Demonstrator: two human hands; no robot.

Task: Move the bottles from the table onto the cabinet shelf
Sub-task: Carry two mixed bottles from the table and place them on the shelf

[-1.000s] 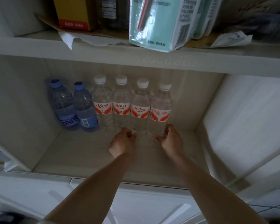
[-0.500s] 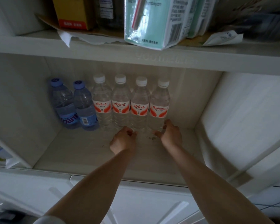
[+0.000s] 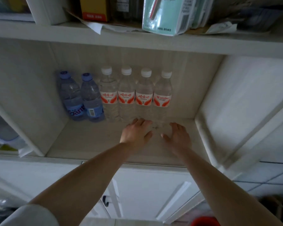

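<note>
On the cabinet shelf (image 3: 88, 141) I recorded six bottles standing upright in one row against the back wall: two blue-capped bottles (image 3: 82, 97) at the left, then four white-capped bottles with red labels (image 3: 136, 95), each just beside the next. The left hand (image 3: 135, 133) lay released, fingers extended, in front of the third white-capped bottle's base; whether it touched I could not tell. The right hand (image 3: 177, 137) was likewise released, fingers spread, grasping nothing.

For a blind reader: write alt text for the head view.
Six water bottles stand in a row at the back of a cabinet shelf; the open left hand and right hand hover just before them, holding nothing.
</note>
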